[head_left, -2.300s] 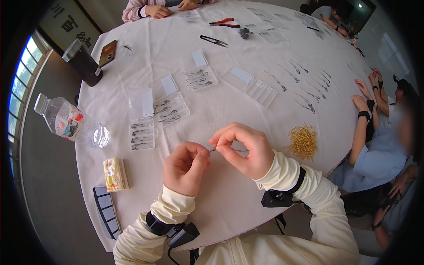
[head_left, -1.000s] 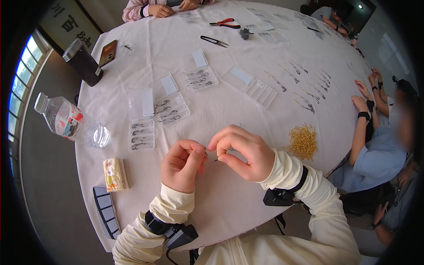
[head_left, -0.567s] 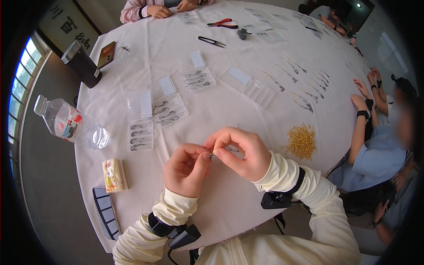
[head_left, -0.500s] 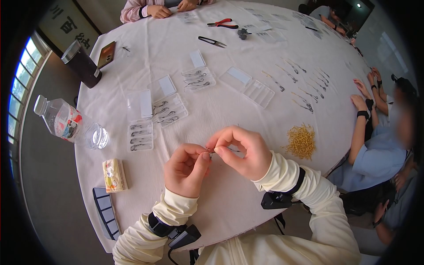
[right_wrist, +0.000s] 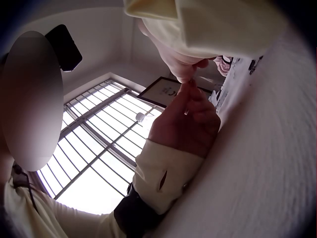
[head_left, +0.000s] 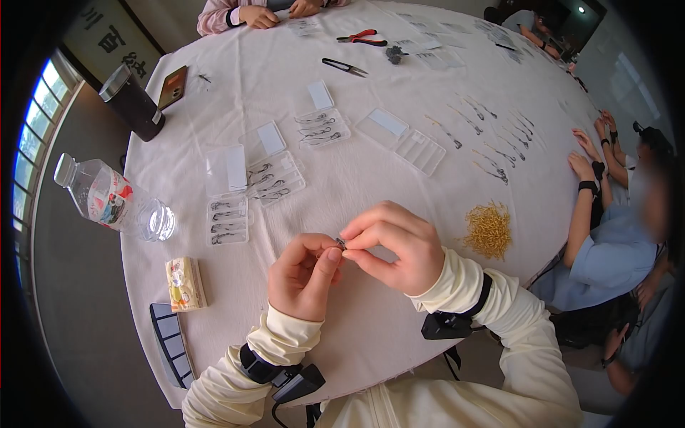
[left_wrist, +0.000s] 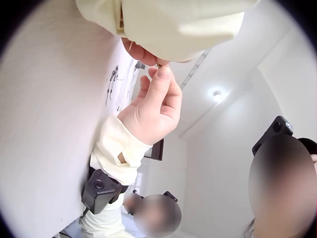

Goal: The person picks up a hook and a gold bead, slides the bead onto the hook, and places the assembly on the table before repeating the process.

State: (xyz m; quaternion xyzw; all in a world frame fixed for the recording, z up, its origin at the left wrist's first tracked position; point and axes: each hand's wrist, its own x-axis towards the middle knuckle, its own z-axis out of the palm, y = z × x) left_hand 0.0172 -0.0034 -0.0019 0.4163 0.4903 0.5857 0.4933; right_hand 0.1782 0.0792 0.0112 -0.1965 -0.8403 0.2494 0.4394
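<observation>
In the head view my left hand (head_left: 303,274) pinches a small dark piece (head_left: 341,244) between thumb and forefinger. From the other side, the right hand (head_left: 399,250) pinches at the same spot, its thumb and fingertips meeting the left ones. The piece is too small and too covered by fingers to tell its kind. Both wrist views show the fingertips of the two hands together, with the left hand (right_wrist: 181,121) and the right hand (left_wrist: 156,106) each seen from across. A heap of short gold-coloured pieces (head_left: 488,230) lies to the right of the right hand.
Clear boxes (head_left: 228,220) of dark hook-like pieces lie ahead; another clear box (head_left: 419,151) has bare compartments. Several dark pieces with gold ends (head_left: 492,170) lie to the right. Beyond are snips (head_left: 344,67) and pliers (head_left: 362,39). A bottle (head_left: 114,200) and tissue pack (head_left: 185,284) stand left.
The hands were slightly apart one second ago and now meet at the fingertips. The right fingers have straightened somewhat, and the thin dark strand seen inside their curl is no longer visible.
</observation>
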